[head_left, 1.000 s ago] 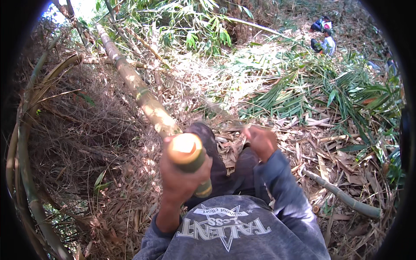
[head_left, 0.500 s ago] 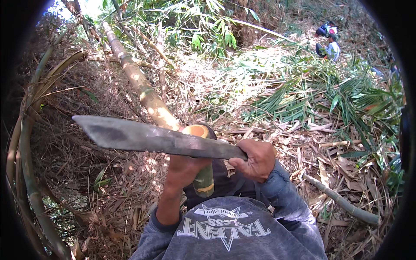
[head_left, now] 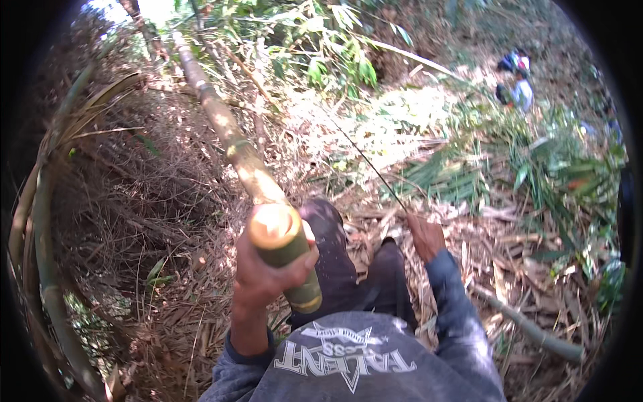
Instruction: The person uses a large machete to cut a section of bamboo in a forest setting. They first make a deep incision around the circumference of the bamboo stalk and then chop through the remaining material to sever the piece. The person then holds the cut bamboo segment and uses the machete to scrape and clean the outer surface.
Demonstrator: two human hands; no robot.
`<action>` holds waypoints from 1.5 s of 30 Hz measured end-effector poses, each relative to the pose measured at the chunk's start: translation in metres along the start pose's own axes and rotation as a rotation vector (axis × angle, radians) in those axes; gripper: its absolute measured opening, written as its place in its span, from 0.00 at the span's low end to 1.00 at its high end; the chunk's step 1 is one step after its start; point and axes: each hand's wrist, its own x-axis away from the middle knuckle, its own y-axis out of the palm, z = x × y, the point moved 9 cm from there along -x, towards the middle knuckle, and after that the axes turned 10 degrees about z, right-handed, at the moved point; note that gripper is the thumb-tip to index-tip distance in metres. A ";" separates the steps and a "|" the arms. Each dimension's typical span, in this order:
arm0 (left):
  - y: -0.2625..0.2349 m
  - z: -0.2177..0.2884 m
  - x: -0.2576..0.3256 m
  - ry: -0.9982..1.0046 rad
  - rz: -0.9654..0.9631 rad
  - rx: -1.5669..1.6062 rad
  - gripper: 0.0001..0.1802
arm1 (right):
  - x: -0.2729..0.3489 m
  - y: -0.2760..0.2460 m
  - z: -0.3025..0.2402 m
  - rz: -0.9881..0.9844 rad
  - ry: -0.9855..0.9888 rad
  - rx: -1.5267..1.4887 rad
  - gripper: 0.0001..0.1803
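My left hand (head_left: 264, 275) is wrapped round a short green bamboo section (head_left: 287, 258), held tilted with its pale cut mouth turned up. Its lower end, with a node ring, hangs over my lap. Out to the right, my right hand (head_left: 426, 237) is closed round the handle of a machete (head_left: 372, 164). The blade points up and away from me, edge-on, so it shows only as a thin dark line. It is apart from the bamboo section. Just beyond the section lies the near end of a long bamboo pole (head_left: 258, 175).
Bent bamboo stems (head_left: 43, 234) rise along the left. A cut bamboo piece (head_left: 529, 328) lies on dry leaves at the right. Green cut fronds (head_left: 462, 181) spread beyond it. A person (head_left: 521, 94) sits far off at the upper right.
The machete has swung from lying across in front of the bamboo section to the right, away from it. My left hand has raised the section slightly and moved it left.
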 end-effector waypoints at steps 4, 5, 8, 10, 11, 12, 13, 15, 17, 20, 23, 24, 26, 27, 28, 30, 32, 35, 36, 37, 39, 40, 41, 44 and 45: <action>-0.013 -0.037 -0.022 -0.060 -0.083 -0.015 0.29 | -0.003 -0.031 -0.046 0.007 0.254 -0.474 0.31; -0.007 -0.039 -0.021 -0.069 -0.097 0.020 0.28 | -0.007 -0.047 -0.066 0.028 0.195 -0.494 0.30; 0.006 -0.046 -0.018 -0.078 -0.128 0.059 0.27 | -0.029 -0.077 -0.118 0.103 0.011 -0.545 0.30; 0.007 -0.053 -0.014 -0.062 -0.134 0.025 0.25 | -0.038 -0.092 -0.142 0.154 -0.128 -0.543 0.29; 0.004 -0.051 -0.012 -0.024 -0.086 0.007 0.23 | -0.042 -0.095 -0.148 0.147 -0.152 -0.558 0.29; 0.003 -0.052 -0.010 -0.023 -0.075 0.023 0.22 | -0.045 -0.097 -0.155 0.139 -0.175 -0.573 0.29; 0.002 -0.054 -0.009 -0.023 -0.063 0.040 0.22 | -0.046 -0.099 -0.159 0.131 -0.199 -0.589 0.29; 0.004 -0.054 -0.009 -0.021 -0.076 0.048 0.22 | -0.048 -0.099 -0.163 0.113 -0.211 -0.569 0.29; 0.006 -0.052 -0.008 -0.020 -0.124 0.033 0.23 | -0.048 -0.095 -0.163 0.092 -0.207 -0.561 0.29; -0.004 -0.056 -0.009 -0.024 -0.057 -0.107 0.24 | -0.048 -0.085 -0.160 0.054 -0.175 -0.580 0.28; 0.008 -0.022 0.006 0.053 -0.216 0.207 0.26 | -0.043 -0.047 -0.116 0.088 -0.030 -0.436 0.24; 0.011 0.000 0.012 0.149 -0.284 0.252 0.32 | -0.034 -0.005 -0.063 -0.143 0.352 -0.388 0.22; -0.001 -0.002 0.005 0.051 -0.145 0.190 0.32 | -0.013 0.003 -0.020 -0.053 0.139 -0.254 0.26; -0.003 -0.014 -0.003 -0.012 -0.122 0.169 0.31 | 0.000 0.010 -0.008 0.009 0.094 -0.237 0.29; -0.013 -0.031 -0.010 -0.089 -0.090 0.133 0.29 | 0.005 0.008 -0.015 -0.013 0.333 -0.433 0.31; -0.007 -0.038 -0.013 -0.091 -0.136 0.235 0.29 | -0.003 -0.017 -0.054 0.029 0.291 -0.523 0.32; 0.006 -0.049 -0.015 -0.125 -0.166 0.324 0.31 | -0.016 -0.048 -0.092 0.026 0.174 -0.560 0.31; 0.007 -0.054 -0.014 -0.133 -0.184 0.319 0.27 | -0.039 -0.081 -0.143 0.130 -0.054 -0.623 0.30; 0.006 -0.056 -0.012 -0.135 -0.188 0.320 0.25 | -0.044 -0.091 -0.156 0.181 -0.140 -0.633 0.29; 0.003 -0.064 -0.012 -0.117 -0.211 0.312 0.25 | -0.047 -0.093 -0.163 0.177 -0.163 -0.629 0.29; 0.005 -0.061 -0.010 -0.101 -0.160 0.316 0.24 | -0.049 -0.095 -0.169 0.164 -0.205 -0.614 0.29; 0.004 -0.059 -0.009 -0.093 -0.133 0.317 0.23 | -0.049 -0.093 -0.168 0.119 -0.199 -0.597 0.29; 0.004 -0.060 -0.009 -0.102 -0.131 0.313 0.23 | -0.049 -0.092 -0.167 0.076 -0.193 -0.584 0.29; 0.001 -0.061 -0.009 -0.129 -0.105 0.269 0.24 | -0.048 -0.086 -0.168 0.004 -0.179 -0.529 0.28; -0.002 -0.061 -0.008 -0.138 -0.084 0.235 0.25 | -0.048 -0.084 -0.168 -0.011 -0.175 -0.508 0.28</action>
